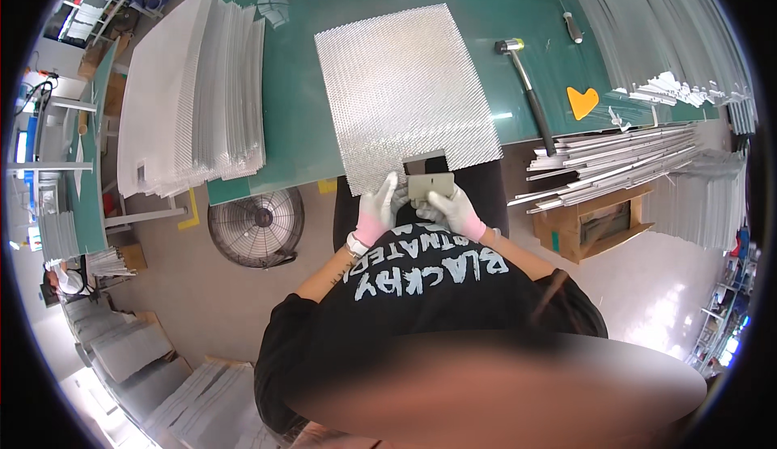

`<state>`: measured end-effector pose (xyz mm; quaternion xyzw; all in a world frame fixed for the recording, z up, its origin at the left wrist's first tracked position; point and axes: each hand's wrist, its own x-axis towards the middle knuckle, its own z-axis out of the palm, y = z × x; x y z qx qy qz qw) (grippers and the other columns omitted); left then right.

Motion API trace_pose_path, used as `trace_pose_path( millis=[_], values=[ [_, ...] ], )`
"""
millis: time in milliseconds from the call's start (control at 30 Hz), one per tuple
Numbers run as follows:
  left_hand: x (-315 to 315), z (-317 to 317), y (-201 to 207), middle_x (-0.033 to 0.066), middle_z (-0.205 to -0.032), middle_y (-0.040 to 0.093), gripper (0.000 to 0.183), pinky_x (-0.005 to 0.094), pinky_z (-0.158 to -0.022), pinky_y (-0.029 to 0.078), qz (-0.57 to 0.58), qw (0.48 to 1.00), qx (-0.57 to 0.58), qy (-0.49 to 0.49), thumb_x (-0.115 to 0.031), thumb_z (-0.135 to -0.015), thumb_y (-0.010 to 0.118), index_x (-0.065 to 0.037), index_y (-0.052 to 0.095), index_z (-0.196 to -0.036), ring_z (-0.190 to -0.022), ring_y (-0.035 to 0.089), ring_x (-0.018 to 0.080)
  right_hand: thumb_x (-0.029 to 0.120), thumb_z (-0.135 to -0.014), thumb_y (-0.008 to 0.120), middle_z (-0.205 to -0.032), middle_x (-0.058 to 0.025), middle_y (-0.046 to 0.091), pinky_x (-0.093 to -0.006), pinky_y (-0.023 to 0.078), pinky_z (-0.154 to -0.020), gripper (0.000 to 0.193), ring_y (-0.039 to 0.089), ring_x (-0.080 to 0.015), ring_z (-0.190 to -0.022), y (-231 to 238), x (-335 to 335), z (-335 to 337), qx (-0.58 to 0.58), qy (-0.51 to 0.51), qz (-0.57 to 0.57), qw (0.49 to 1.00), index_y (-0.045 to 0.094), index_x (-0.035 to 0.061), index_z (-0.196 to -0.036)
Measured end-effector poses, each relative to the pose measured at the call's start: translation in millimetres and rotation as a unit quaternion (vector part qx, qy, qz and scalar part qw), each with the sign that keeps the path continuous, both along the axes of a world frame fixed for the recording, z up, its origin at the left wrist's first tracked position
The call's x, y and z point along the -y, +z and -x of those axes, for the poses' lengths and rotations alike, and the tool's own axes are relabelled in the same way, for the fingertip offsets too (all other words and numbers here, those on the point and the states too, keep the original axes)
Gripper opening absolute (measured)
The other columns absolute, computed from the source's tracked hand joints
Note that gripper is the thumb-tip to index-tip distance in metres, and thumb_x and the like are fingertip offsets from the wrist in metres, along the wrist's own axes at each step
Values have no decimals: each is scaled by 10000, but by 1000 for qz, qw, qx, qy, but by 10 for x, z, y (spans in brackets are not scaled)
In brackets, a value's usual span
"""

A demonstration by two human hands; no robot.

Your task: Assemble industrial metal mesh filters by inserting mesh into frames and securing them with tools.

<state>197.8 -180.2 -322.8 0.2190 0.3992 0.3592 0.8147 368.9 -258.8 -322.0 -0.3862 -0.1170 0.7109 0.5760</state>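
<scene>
A silvery mesh sheet (405, 85) lies on the green table, its near edge reaching past the table edge toward me. A rectangular notch is cut into that near edge. Just below the notch, my right hand (455, 212) grips a small olive-grey rectangular block (430, 186), thumb over its near face. My left hand (378, 208) is at the block's left, by the sheet's near left corner, with fingers stretched out. Whether its fingertips touch the block or the sheet I cannot tell. Both hands wear white gloves with pink cuffs.
A rubber-headed mallet (530, 97), an orange scraper (582, 102) and a screwdriver (573, 28) lie right of the sheet on the green table (287, 137). Stacked panels (194, 93) stand left, more (655, 28) right. White strips (615, 161) jut out over a wooden crate (595, 230). A floor fan (256, 227) stands left.
</scene>
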Motion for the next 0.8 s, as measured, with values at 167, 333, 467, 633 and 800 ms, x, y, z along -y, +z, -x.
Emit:
trace_pose_path(
  millis=[167, 333, 467, 633, 800],
  values=[
    [82, 109, -24, 150, -1083, 656, 316, 328, -841, 558, -184, 981, -48, -48, -141, -1020, 518, 75, 547, -1248, -1020, 662, 246, 118, -990, 547, -1035, -117, 679, -338, 608, -744, 255, 698, -183, -818, 237, -95, 21, -2, 2, 22, 1000, 557, -19, -1204],
    [105, 118, 94, 140, -1054, 668, 332, 331, -851, 546, -287, 954, -48, -70, -124, -1024, 504, 63, 522, -1298, -1063, 651, 239, 121, -976, 571, -976, -105, 691, -279, 590, -682, 232, 700, -171, -800, 441, -114, 40, 166, 11, 6, 986, 586, -32, -1149],
    [106, 43, 192, 109, -978, 672, 347, 311, -817, 552, -172, 974, -139, -47, -253, -1006, 568, 73, 632, -1106, -906, 662, 175, 131, -971, 576, -975, -106, 692, -277, 585, -669, 236, 698, -166, -787, 359, -150, 8, 156, 31, 16, 987, 586, -30, -1145],
    [90, -41, 79, 33, -820, 613, 313, 254, -650, 462, -100, 978, -116, -144, -321, -987, 601, -9, 596, -1018, -694, 554, 112, 206, -984, 567, -879, -57, 656, -263, 521, -665, 262, 617, -120, -725, 264, -157, 81, 285, -54, -37, 956, 592, -27, -1100],
    [56, 28, 60, 22, -788, 630, 339, 227, -611, 460, -108, 974, -108, -165, -332, -1007, 561, 0, 626, -1034, -644, 551, 83, 208, -965, 604, -797, -4, 645, -239, 469, -632, 220, 573, -75, -686, 252, -136, -27, 251, -155, 60, 953, 637, 0, -902]
  ],
)
